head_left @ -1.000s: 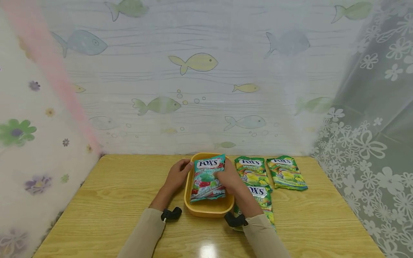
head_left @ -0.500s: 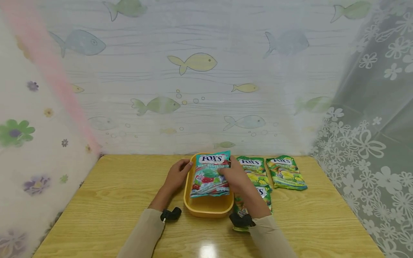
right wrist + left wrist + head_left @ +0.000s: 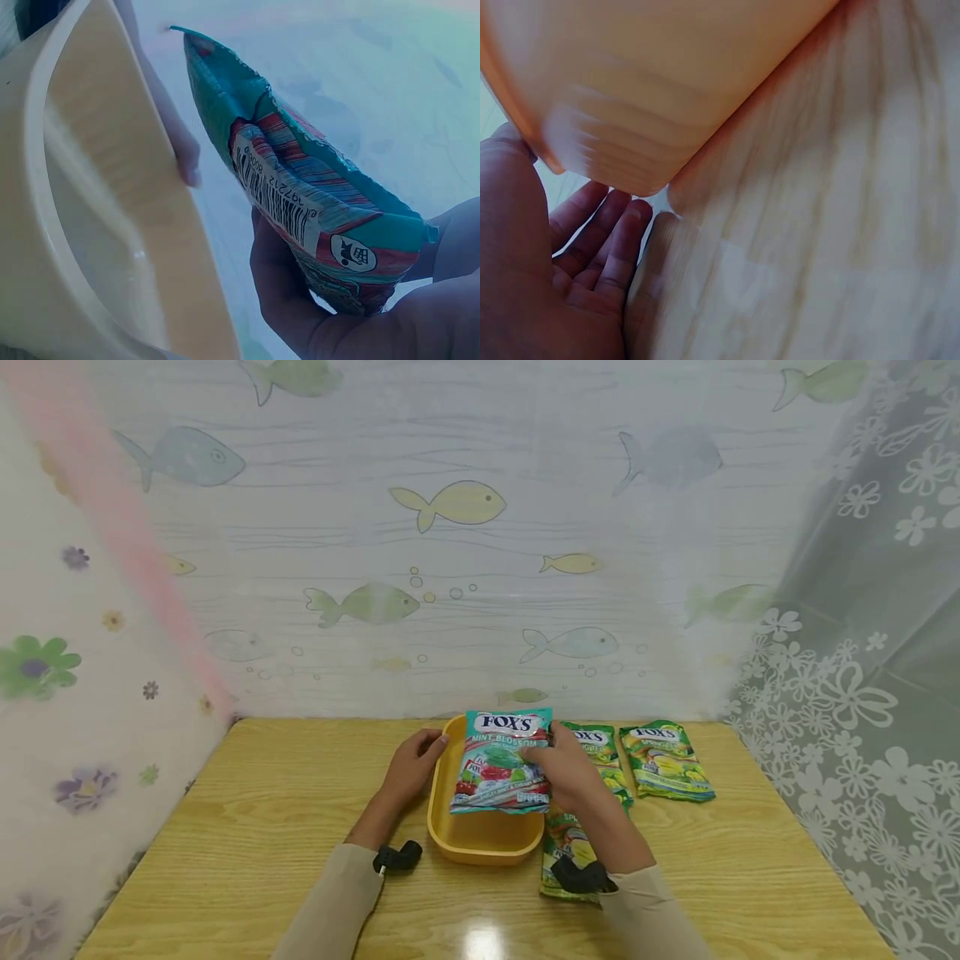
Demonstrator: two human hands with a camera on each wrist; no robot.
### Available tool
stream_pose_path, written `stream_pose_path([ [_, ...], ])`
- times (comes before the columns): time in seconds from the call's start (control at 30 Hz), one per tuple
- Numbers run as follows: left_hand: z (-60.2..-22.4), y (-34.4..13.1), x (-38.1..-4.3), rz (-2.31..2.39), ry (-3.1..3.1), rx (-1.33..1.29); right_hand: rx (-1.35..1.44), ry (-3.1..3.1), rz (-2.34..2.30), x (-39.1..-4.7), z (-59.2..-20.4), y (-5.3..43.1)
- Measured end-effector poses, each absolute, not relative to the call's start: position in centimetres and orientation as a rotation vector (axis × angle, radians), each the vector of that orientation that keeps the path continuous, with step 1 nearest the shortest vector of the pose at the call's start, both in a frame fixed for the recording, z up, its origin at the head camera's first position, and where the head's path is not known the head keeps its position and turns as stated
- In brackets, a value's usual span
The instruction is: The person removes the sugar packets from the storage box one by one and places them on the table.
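My right hand point(image 3: 576, 772) grips the right side of a teal Fox's Mint Blossom candy bag point(image 3: 498, 768), thumb on its front. The bag is above the yellow plastic tub point(image 3: 487, 847) and hides the tub's far part. In the right wrist view the candy bag point(image 3: 300, 187) shows its barcoded bottom end, apart from the tub wall point(image 3: 176, 247). At the tub's far left corner my left hand point(image 3: 411, 768) holds the rim with the thumb. From the left wrist view, the fingers point(image 3: 622, 247) reach to the tub's outer corner point(image 3: 622, 165).
Green Fox's Spring Tea bags lie to the tub's right: one bag point(image 3: 666, 762) at the far right, another bag point(image 3: 609, 760) behind my right hand, and a nearer bag point(image 3: 566, 852) partly under that forearm. A fish-patterned curtain point(image 3: 465, 568) hangs behind the wooden table point(image 3: 285, 810).
My right hand has lifted the teal candy bag up and to the right over the tub, uncovering more of the tub's inside. The left hand has stayed at the rim.
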State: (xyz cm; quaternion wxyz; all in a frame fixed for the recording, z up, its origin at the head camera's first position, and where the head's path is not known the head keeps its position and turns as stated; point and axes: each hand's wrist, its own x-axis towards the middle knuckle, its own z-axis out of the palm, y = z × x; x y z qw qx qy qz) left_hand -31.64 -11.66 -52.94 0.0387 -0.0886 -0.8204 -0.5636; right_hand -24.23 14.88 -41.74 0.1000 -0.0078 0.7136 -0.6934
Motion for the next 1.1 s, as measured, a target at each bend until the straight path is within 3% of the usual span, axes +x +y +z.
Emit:
stream_pose_path([
  [1.1,-52.7,-12.0,-31.2,-1.808,-2.486,-0.354,0.029,2.136,-2.051,-21.4,-41.0,19.3],
])
